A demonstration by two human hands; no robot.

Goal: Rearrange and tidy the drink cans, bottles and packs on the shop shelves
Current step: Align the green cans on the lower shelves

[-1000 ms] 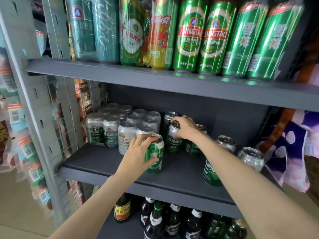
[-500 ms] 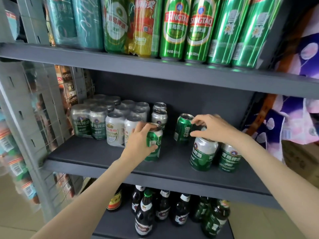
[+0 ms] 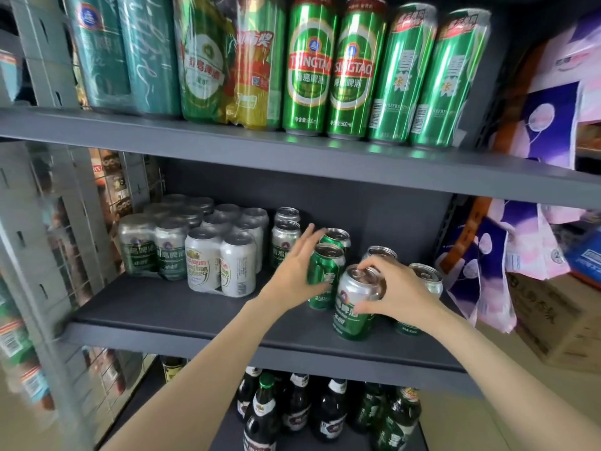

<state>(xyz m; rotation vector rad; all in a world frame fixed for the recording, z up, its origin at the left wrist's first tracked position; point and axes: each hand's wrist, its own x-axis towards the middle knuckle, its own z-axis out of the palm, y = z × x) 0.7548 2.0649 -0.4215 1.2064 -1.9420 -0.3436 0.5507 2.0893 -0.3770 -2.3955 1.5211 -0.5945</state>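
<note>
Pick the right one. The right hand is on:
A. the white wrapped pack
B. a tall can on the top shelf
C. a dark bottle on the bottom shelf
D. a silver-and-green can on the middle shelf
D. The right hand grips a silver-and-green can by its top on the middle shelf, beside the all-green can that the left hand touches.

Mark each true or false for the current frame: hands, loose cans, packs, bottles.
1. The right hand grips a silver-topped green can by its top. True.
2. The left hand rests on a white can. False: it is on a green can.
3. The shrink-wrapped packs sit at the left of the middle shelf. True.
4. The dark bottles stand on the top shelf. False: they are on the shelf below; tall cans fill the top.
5. Both hands are empty. False: the right holds a can.
</note>
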